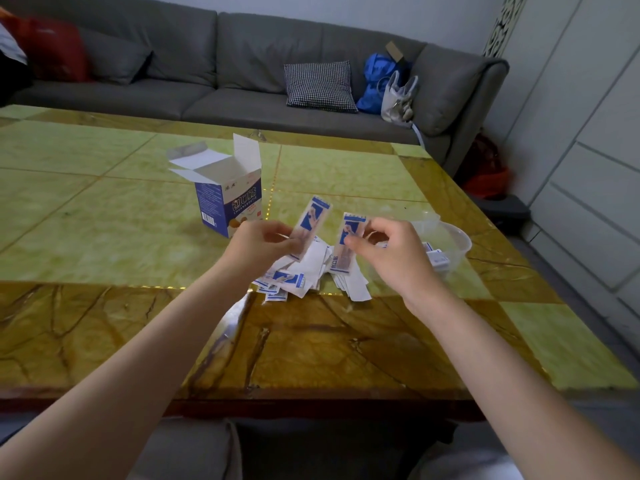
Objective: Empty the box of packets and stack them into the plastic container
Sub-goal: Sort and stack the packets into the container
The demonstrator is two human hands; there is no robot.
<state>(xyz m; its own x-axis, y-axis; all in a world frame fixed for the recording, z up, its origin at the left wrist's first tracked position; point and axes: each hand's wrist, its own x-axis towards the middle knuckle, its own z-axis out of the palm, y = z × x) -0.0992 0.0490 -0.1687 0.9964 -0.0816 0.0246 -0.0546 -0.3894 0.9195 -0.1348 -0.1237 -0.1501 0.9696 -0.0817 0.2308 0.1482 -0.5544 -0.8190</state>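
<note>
Head view: packet in right grip.

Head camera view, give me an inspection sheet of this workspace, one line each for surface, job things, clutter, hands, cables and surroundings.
Surface: glossy green and amber stone table.
Job's things: box stands upright, flaps open; loose packets heaped on the table between the hands; clear plastic container to the right already holds some packets.
Clutter: nothing seen on the table beyond the job's things.
Hands: left hand pinches one packet; right hand pinches another packet, both raised above the heap.
Cables: nothing seen.
Surroundings: grey sofa behind the table with a checked cushion, blue bag and white bag.
</note>
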